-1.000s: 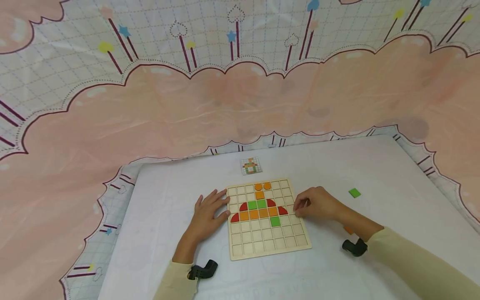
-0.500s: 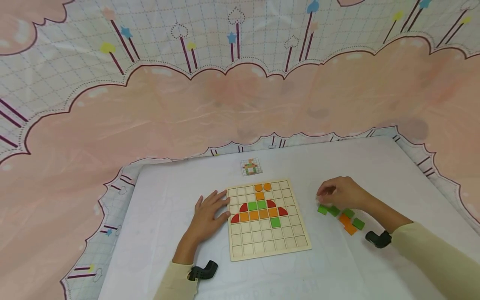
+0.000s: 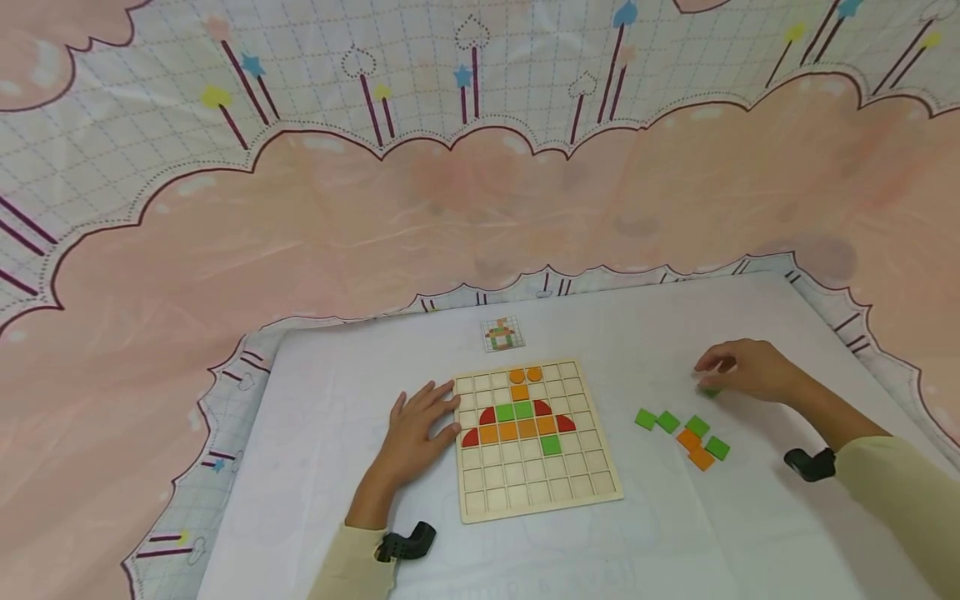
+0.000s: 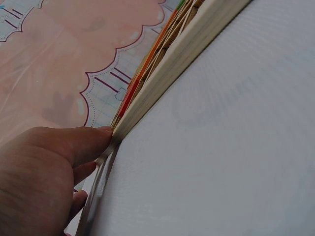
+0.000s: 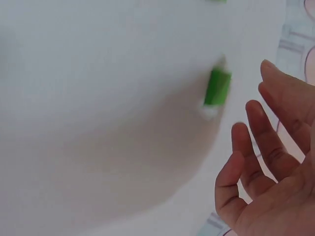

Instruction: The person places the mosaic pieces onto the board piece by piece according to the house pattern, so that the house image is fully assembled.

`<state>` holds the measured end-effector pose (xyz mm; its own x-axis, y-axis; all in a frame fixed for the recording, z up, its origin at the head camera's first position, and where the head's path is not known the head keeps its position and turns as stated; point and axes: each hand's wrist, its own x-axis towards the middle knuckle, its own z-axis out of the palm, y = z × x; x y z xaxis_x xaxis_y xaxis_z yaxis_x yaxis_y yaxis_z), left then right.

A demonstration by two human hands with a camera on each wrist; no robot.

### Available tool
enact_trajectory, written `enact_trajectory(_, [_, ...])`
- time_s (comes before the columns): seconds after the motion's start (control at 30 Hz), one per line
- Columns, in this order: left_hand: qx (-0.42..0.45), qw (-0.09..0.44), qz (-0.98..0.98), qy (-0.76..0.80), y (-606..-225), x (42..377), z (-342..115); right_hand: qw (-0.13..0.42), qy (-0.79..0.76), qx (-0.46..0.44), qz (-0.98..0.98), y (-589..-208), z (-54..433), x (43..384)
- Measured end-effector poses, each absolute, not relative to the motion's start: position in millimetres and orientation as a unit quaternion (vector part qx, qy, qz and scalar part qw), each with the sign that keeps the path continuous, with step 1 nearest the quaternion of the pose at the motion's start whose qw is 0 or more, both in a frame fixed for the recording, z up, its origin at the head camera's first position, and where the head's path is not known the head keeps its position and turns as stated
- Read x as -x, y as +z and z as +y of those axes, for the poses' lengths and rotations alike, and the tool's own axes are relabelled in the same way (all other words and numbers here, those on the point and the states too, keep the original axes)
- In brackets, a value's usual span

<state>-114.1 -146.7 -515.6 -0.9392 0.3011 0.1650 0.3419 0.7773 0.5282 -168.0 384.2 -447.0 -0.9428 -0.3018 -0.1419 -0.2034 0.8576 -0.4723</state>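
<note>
A wooden grid board (image 3: 592, 487) lies on the white table and holds a figure of orange, green and red tiles (image 3: 520, 421). My left hand (image 3: 420, 427) lies flat beside it, and its fingertips (image 4: 101, 135) touch the left edge of the board (image 4: 167, 69). My right hand (image 3: 731, 367) hovers far to the right over a lone green tile (image 3: 708, 391). In the right wrist view that hand's fingers (image 5: 268, 147) are spread and relaxed beside the green tile (image 5: 217, 87), and they do not touch it.
Several loose green and orange tiles (image 3: 686, 435) lie between the board and my right hand. A small pattern card (image 3: 502, 333) sits behind the board. A pink and white patterned cloth (image 3: 480, 208) rises behind the table.
My right hand has left the board's right edge and gone right, past the loose tiles, to the lone green tile. The left hand has not moved.
</note>
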Motion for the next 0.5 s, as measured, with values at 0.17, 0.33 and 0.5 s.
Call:
enact_trajectory(0.17, [0.171,0.038,-0.942,-0.285,-516,114,-147,0.117,-0.233,0.129,0.957,-452,399,169])
enact_trajectory(0.33, [0.172,0.039,-0.942,-0.285,-516,114,-146,0.126,-0.241,0.12,0.955,-458,402,168])
enact_trajectory(0.5, [0.172,0.037,-0.942,-0.285,-516,114,-146,0.125,-0.236,0.121,0.956,-464,402,168])
